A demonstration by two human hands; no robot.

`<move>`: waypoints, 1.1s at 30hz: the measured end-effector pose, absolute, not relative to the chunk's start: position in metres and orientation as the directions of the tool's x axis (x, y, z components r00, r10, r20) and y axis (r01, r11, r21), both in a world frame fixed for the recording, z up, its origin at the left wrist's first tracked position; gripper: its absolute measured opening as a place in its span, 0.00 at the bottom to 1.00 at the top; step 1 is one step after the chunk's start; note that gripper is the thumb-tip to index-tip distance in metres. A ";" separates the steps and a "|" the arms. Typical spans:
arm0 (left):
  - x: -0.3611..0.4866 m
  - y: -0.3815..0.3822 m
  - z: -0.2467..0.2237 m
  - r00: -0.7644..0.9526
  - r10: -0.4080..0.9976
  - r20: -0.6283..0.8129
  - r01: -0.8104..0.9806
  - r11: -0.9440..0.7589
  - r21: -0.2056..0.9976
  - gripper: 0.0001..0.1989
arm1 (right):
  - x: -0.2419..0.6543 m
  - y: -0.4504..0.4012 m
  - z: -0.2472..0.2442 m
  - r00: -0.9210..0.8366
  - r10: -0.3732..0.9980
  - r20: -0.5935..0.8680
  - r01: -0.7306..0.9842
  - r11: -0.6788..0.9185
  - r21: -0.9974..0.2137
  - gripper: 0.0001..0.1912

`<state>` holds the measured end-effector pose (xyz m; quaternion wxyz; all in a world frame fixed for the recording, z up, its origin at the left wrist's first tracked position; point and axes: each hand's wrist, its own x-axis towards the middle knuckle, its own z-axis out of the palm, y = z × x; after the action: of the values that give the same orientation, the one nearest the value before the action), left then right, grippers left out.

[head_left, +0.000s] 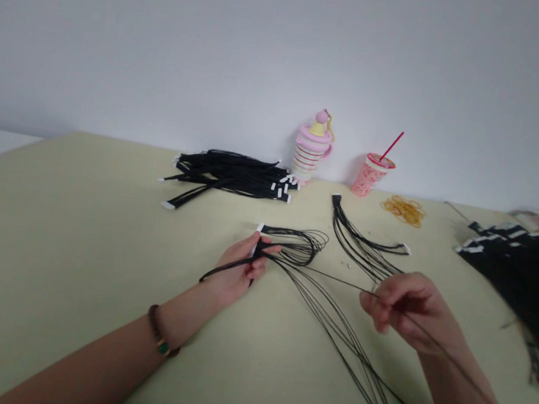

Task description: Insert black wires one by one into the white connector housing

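Near the middle of the table, my left hand (pixel 241 265) is closed around the connector end of a black wire harness (pixel 300 248). Some of its thin wires loop back beside the fingers, with a white connector (pixel 261 227) at the top. The other wires (pixel 344 340) fan out loose toward the lower right. My right hand (pixel 413 309) pinches a single black wire (pixel 327 275) that runs taut from the left hand and trails on past the wrist. Just behind the right hand lies another black harness (pixel 357 241), bent in a curve.
A pile of black harnesses (pixel 234 173) with white ends lies at the back left. A pink-lidded striped cup (pixel 306 157) and a pink cup with a straw (pixel 368 177) stand by the wall. Yellow rubber bands (pixel 403 210) lie near them. Another harness heap (pixel 528 277) sits right.
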<state>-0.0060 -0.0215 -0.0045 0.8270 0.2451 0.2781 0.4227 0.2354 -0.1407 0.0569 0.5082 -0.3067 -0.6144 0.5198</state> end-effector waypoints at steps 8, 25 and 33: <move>-0.003 -0.024 -0.008 0.486 0.850 -0.205 -0.582 0.489 0.649 0.08 | 0.246 -0.113 0.109 0.216 0.879 0.425 -0.098 0.453 -0.886 0.07; -0.021 0.003 -0.003 0.585 0.749 -0.312 -0.490 0.633 0.599 0.10 | 0.135 -0.021 0.022 -0.179 0.934 0.311 0.636 0.351 -0.688 0.10; -0.023 0.005 -0.006 0.584 0.736 -0.343 -0.461 0.649 0.606 0.10 | 0.145 -0.018 0.001 -0.131 0.955 0.266 0.450 0.296 -0.842 0.09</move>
<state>-0.0228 0.0050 -0.0057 0.8589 0.2332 0.2944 0.3483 0.1448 -0.0182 0.0007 0.4172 -0.5106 -0.6883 0.3025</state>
